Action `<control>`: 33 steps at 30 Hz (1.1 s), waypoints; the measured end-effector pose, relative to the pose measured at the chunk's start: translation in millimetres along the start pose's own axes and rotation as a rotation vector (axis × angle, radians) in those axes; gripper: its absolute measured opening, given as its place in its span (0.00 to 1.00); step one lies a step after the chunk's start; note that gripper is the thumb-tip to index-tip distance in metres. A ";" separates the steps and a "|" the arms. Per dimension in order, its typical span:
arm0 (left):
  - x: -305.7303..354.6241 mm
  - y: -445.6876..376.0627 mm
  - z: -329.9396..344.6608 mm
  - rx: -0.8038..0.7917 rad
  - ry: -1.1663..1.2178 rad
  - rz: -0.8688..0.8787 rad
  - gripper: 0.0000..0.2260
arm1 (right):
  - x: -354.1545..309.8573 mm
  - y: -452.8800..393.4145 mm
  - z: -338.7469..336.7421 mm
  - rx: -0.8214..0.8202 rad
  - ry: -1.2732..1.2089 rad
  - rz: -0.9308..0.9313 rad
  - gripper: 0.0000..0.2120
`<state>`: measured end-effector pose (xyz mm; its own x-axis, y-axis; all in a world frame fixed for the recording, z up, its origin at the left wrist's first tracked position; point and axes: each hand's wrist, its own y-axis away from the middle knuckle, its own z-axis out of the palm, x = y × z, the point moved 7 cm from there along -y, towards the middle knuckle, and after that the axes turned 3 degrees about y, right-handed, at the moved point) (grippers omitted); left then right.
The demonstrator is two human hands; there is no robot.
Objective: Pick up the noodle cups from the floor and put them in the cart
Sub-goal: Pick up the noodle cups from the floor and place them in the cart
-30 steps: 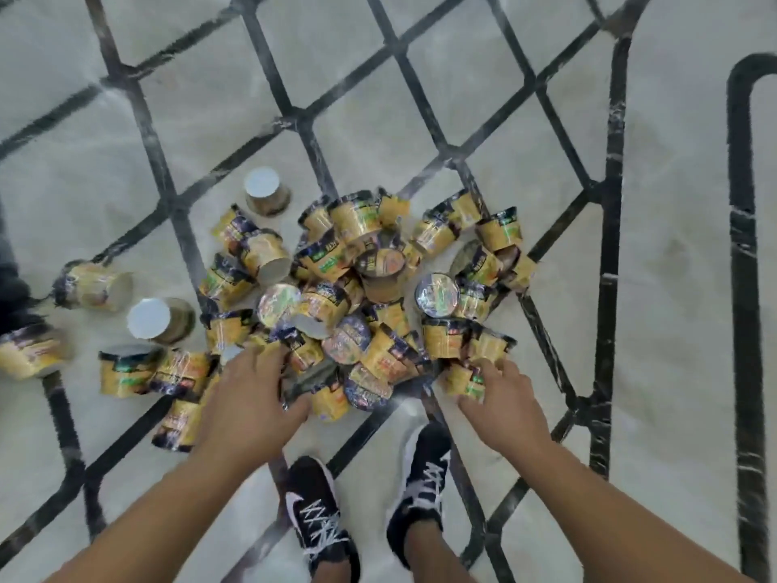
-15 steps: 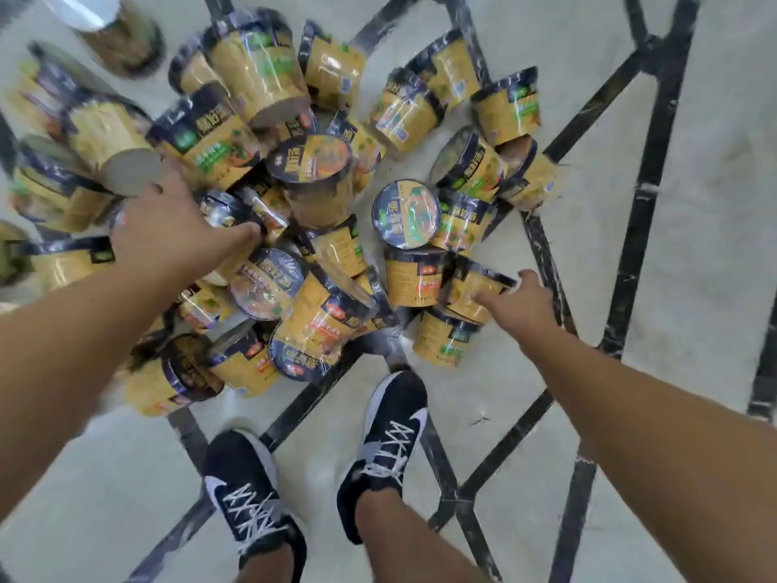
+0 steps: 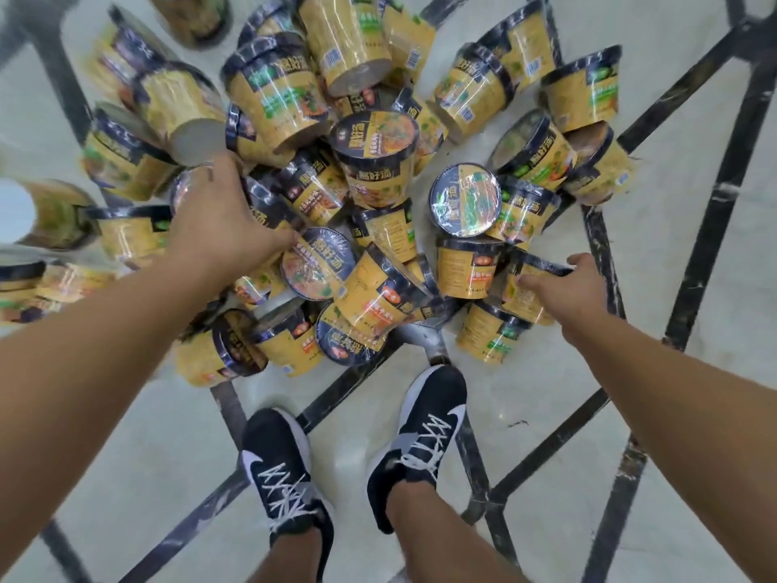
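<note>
A heap of several yellow noodle cups (image 3: 374,162) with dark blue lids lies on the floor in front of my feet. My left hand (image 3: 223,223) rests on the left middle of the heap, fingers curled over a cup (image 3: 269,208) that it mostly hides. My right hand (image 3: 576,292) wraps its fingers around a cup (image 3: 525,296) at the heap's lower right edge; that cup still sits among the others. No cart is in view.
The floor (image 3: 693,309) is pale marble with a black diamond line pattern. My two black sneakers (image 3: 420,435) stand just below the heap. Stray cups (image 3: 50,216) lie off to the left. Bare floor shows to the right and below.
The view has dropped much closer to the heap. Both hands have reached further in, the left settling on a cup in the left middle, the right closing around a cup at the lower right.
</note>
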<state>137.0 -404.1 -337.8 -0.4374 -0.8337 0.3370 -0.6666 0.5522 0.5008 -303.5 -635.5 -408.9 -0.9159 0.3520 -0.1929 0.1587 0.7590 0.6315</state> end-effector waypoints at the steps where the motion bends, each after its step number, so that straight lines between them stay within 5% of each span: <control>1: -0.2 13.6 -11.0 0.019 0.022 0.018 0.40 | -6.7 14.6 -9.3 0.020 0.035 -0.040 0.47; 4: 1.5 58.8 -51.9 0.064 0.108 0.059 0.37 | -36.2 70.7 -37.0 0.046 0.126 -0.196 0.40; 12: -8.7 197.3 -189.2 0.105 0.248 0.132 0.27 | -169.8 307.1 -79.0 -0.094 0.127 -0.715 0.41; 18: -84.3 306.2 -284.3 0.143 0.312 0.035 0.26 | -267.9 508.8 -73.5 -0.220 0.090 -1.071 0.42; 25: -204.0 473.6 -374.2 0.487 0.424 -0.166 0.27 | -301.1 709.2 -42.3 -0.368 0.262 -1.502 0.38; 33: -338.5 722.2 -435.9 0.857 0.600 -0.405 0.27 | -265.8 968.8 6.1 -0.420 0.230 -1.896 0.39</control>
<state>66.8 279.3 257.3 0.1132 -0.6857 0.7190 -0.9902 -0.1378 0.0245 95.9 9.6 249.6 0.2027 -0.7212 -0.6624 -0.9791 -0.1610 -0.1242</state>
